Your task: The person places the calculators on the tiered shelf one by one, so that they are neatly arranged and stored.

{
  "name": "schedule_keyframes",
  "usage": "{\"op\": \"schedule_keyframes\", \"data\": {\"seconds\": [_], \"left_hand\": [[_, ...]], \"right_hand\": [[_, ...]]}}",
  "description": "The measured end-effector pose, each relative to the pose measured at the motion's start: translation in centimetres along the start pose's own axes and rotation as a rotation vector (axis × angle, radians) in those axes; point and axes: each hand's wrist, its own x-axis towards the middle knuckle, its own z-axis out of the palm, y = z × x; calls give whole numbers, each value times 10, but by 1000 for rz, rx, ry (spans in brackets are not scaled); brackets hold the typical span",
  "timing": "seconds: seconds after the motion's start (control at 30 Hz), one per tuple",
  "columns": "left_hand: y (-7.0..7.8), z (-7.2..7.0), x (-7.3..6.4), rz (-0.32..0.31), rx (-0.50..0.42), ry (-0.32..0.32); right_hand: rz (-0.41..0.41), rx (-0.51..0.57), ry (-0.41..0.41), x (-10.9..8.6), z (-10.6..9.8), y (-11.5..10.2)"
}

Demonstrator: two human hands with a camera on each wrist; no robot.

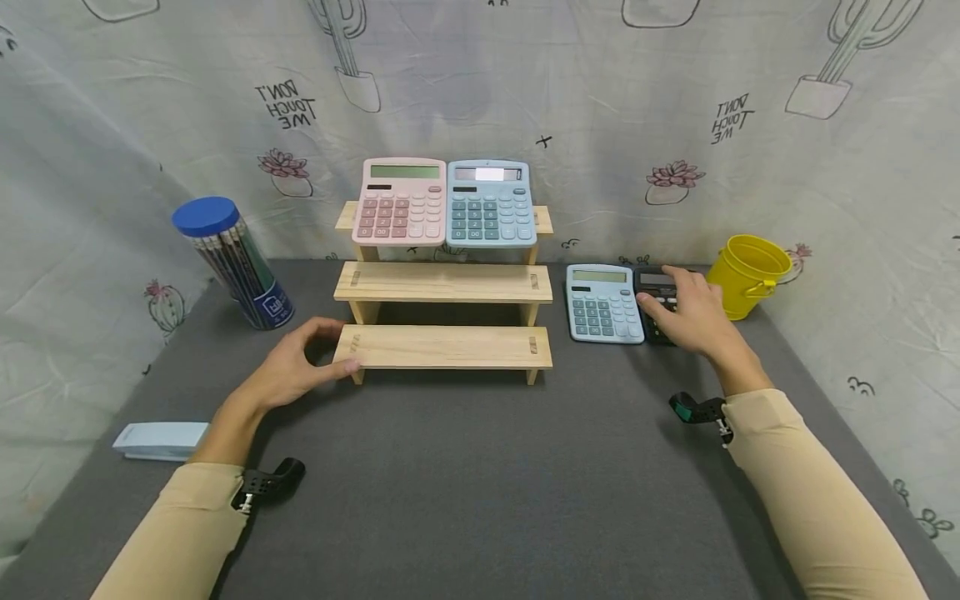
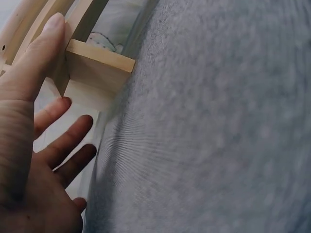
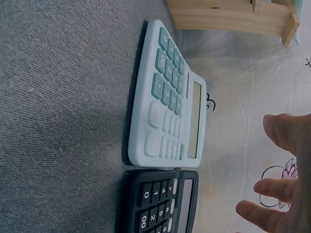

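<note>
My left hand (image 1: 288,367) holds the left end of the lowest step of a three-tier wooden stand (image 1: 450,346). In the left wrist view, its thumb lies along the wood and the index fingertip meets the board's corner; the other fingers are spread. Over a black calculator (image 3: 163,201) hovers my right hand (image 1: 693,312), fingers spread and apart from the keys in the right wrist view. A light blue calculator (image 1: 603,304) lies beside the black one. On the top tier, a pink calculator (image 1: 401,202) and another blue calculator (image 1: 490,205) lean side by side.
A yellow bucket (image 1: 750,271) stands right of my right hand. At the left are a clear tube of pencils with a blue lid (image 1: 206,217) and a pale blue stapler (image 1: 161,440) partly behind my left forearm. Printed cloth (image 1: 465,83) hangs behind the grey table (image 1: 480,492).
</note>
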Motion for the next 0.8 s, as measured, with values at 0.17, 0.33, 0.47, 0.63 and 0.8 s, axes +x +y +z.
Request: {"op": "schedule_keyframes", "data": {"seconds": [0.17,0.33,0.47,0.63,0.8], "left_hand": [[-3,-3,3,-7,13,-36],[-4,-4,0,-12,13,-64],[-5,-4,-2,-17,21,-66],[-2,-4,-2,-30,34,-67],[0,-4,1,-24,21,-82]], "right_hand": [[38,-11,-18,2,-1,5],[45,-31,-50,2,-2,11],[52,-35,-62,2,-4,13],[79,-37,-89,2,-3,18],[89,-44,-99,4,1,29]]}}
